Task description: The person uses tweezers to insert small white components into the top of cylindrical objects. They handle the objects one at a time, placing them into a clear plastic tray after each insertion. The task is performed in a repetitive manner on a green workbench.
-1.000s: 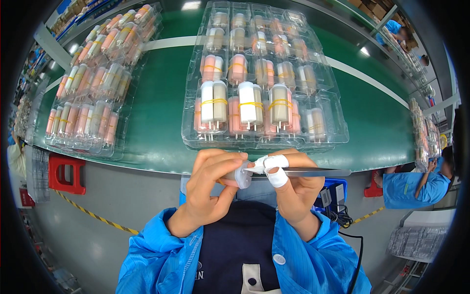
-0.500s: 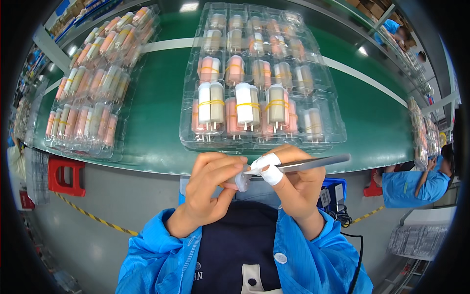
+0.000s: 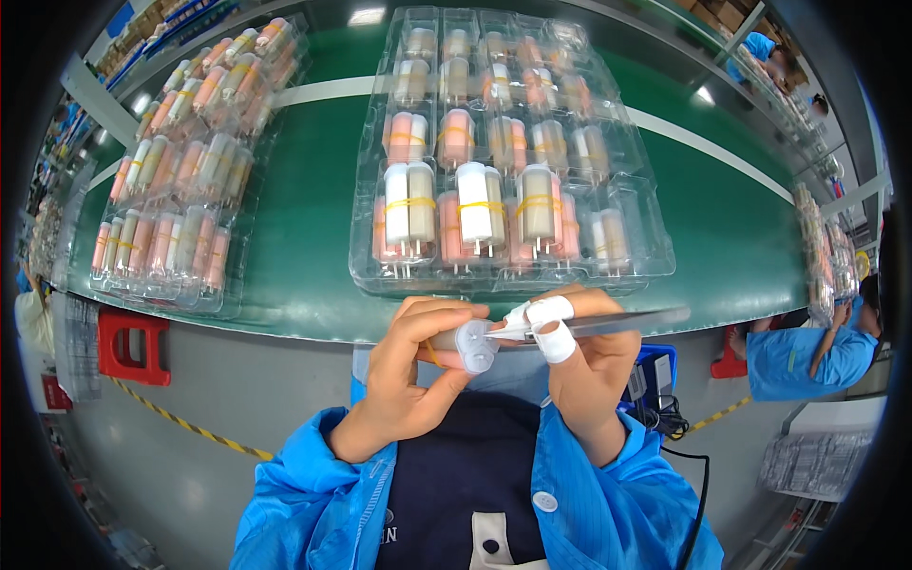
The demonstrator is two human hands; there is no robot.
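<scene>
Bundle: grey and pink cylinders side by side, capped end turned right; held on the person's side of the tray, apart from it. Yellow band around the cylinders. Left hand grasping the bundle, fingers over the top, thumb along the underside, end face left exposed. Right hand grasping tweezers between thumb and forefinger, both wrapped in white tape. Tweezer tip at the end face; actual contact, or anything pinched in it, too small to tell.

Technique, as judged: keep the end face square to the tip and bring the hands together so both steady each other. Light pressure; a slip could scratch the cap or reach the left fingers. Grip should hold the cylinders without rolling the band off.

Tray: banded cylinders seated in its clear pockets. Left of tray: second tray, also loaded, on the same green table. Right of tray, lower down: blue bin with cables.
</scene>
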